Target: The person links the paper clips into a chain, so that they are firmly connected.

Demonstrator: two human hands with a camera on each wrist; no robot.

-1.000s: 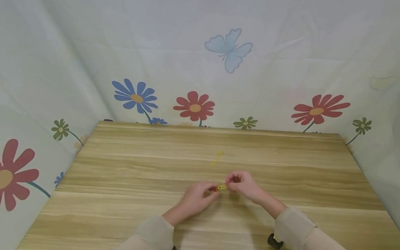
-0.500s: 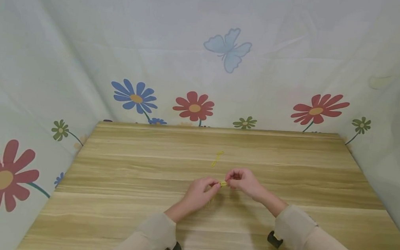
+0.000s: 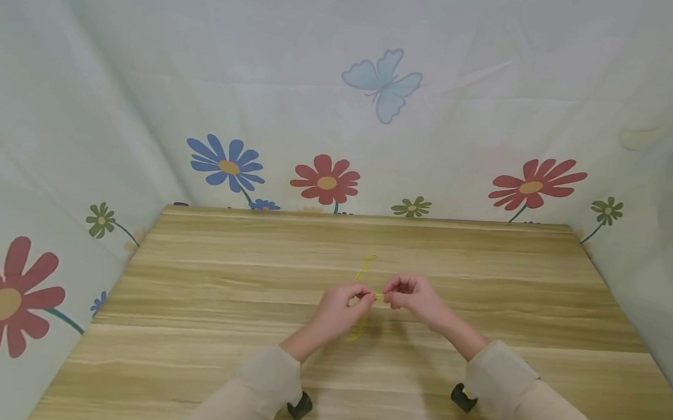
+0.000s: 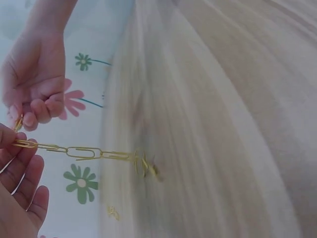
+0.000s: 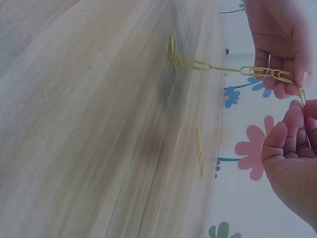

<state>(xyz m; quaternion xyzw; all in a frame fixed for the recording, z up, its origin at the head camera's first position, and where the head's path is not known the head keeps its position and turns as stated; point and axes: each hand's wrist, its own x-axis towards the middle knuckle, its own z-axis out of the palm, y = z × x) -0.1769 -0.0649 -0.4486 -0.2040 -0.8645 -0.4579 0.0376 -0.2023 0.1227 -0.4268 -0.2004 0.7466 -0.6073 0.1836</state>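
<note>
In the head view, my left hand [image 3: 336, 310] and right hand [image 3: 421, 303] meet fingertip to fingertip above the table. From my left hand hangs a chain of yellow paper clips [image 4: 83, 151], linked one to another; its lower end reaches the tabletop. Left thumb and fingers pinch its top end. Between the two hands stretches a single paper clip [image 5: 302, 96], its far end pinched by my right thumb and fingers. Whether it is hooked into the chain is hidden by the fingertips.
Farther back on the wooden table [image 3: 236, 261] lie a few more yellow paper clips [image 3: 367, 266] in a thin line. A pale cloth wall [image 3: 457, 134] printed with flowers and a butterfly stands behind and beside the table.
Both hands have risen and moved away from me, toward the clips at the back. More of the chain now hangs below the left hand.
</note>
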